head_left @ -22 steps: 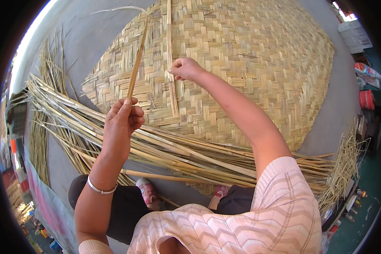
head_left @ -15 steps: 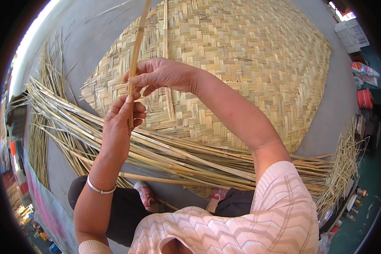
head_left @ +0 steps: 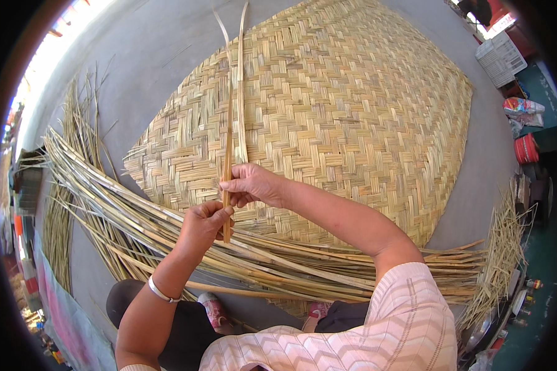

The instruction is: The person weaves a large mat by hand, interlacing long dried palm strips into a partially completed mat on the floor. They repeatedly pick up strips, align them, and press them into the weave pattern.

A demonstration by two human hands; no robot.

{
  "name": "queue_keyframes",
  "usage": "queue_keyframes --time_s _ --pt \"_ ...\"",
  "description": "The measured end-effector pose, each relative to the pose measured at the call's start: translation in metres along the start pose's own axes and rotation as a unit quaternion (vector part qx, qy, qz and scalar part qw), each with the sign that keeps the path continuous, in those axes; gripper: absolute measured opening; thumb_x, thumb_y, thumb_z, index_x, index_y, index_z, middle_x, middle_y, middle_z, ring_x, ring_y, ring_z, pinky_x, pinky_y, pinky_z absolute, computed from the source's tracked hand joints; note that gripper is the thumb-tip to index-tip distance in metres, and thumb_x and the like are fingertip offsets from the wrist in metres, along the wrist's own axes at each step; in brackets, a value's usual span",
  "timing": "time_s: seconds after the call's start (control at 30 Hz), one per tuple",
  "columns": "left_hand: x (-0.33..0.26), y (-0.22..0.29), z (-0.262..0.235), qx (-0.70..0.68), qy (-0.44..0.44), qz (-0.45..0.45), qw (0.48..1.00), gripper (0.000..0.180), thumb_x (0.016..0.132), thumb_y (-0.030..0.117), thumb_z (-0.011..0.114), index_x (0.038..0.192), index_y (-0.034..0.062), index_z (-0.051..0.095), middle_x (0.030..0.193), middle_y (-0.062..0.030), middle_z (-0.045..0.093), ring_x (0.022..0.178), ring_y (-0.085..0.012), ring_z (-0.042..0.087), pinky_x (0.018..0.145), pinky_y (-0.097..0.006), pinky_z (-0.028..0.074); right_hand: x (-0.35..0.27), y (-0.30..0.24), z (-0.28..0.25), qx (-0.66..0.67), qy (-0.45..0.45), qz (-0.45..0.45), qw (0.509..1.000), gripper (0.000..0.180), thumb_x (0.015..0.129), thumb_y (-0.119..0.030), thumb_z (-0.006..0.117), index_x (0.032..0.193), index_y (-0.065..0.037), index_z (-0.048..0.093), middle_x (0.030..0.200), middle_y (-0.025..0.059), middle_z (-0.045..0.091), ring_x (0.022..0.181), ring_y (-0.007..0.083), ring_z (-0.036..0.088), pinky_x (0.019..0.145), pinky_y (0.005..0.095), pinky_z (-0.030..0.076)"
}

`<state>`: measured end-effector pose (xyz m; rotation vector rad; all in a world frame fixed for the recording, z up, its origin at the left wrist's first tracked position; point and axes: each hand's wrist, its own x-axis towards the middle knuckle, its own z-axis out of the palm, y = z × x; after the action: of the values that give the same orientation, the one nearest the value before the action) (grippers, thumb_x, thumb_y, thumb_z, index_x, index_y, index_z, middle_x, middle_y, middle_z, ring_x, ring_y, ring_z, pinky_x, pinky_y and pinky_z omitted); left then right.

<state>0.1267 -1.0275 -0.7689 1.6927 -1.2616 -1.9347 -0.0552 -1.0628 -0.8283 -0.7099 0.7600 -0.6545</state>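
Observation:
A long, flat reed strip runs away from me over the woven mat, its far end curling past the mat's edge. Near its close end, my left hand pinches it between thumb and fingers. My right hand grips the same strip just beyond the left, thumb on top. Another pale reed strip lies alongside on the woven reed mat, which has a zigzag pattern. Below my hands a thick bundle of loose reed strips stretches from left to right.
Thin reed stalks lie at the left, and a heap of short trimmings at the right. A white crate, a red spool and a colourful plastic bag sit along the right edge. My feet are below the bundle.
Both hands have come down toward me and a little right, keeping hold of the reed strip. The strip, raised before, now lies lower along the mat.

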Motion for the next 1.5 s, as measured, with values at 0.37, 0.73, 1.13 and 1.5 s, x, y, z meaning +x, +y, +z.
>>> queue_keyframes --time_s 0.37,0.73,1.13,1.5 --pt "0.01 0.002 0.0 0.065 0.002 0.046 0.997 0.021 0.094 0.02 0.063 0.092 -0.0007 0.065 0.074 -0.0019 0.063 0.062 -0.0091 0.059 0.056 -0.023 0.048 -0.004 -0.003 -0.009 -0.034 0.071 -0.087 0.993 0.017 0.092 -0.02 0.064 0.099 -0.005 0.059 0.08 0.0021 0.064 0.064 0.0074 0.062 0.058 0.0231 0.053" --pt "0.013 -0.016 0.006 0.037 0.04 0.078 0.995 0.039 0.093 0.024 0.064 0.115 -0.0077 0.059 0.088 -0.005 0.064 0.078 -0.0095 0.059 0.067 -0.023 0.046 -0.005 -0.005 -0.043 -0.197 0.063 -0.105 0.973 0.016 0.092 -0.02 0.065 0.095 -0.004 0.064 0.085 0.0066 0.069 0.072 0.0097 0.066 0.067 0.0254 0.057" --pt "0.004 -0.012 0.005 0.061 -0.001 0.064 0.996 0.031 0.094 0.018 0.062 0.109 -0.0083 0.06 0.085 -0.0029 0.061 0.076 -0.0097 0.056 0.071 -0.024 0.047 0.02 0.05 -0.12 -0.313 0.158 0.013 0.936 0.02 0.094 -0.02 0.062 0.102 -0.001 0.062 0.087 0.0047 0.066 0.074 0.0109 0.066 0.066 0.0255 0.056" --pt "0.003 -0.019 0.004 0.107 -0.045 0.085 0.99 0.033 0.095 0.019 0.062 0.113 -0.0087 0.059 0.088 -0.0044 0.062 0.08 -0.0102 0.056 0.073 -0.025 0.047 0.02 0.055 -0.126 -0.231 0.186 0.003 0.955 0.021 0.094 -0.02 0.062 0.106 -0.003 0.061 0.089 0.004 0.065 0.077 0.0102 0.065 0.071 0.0248 0.056"
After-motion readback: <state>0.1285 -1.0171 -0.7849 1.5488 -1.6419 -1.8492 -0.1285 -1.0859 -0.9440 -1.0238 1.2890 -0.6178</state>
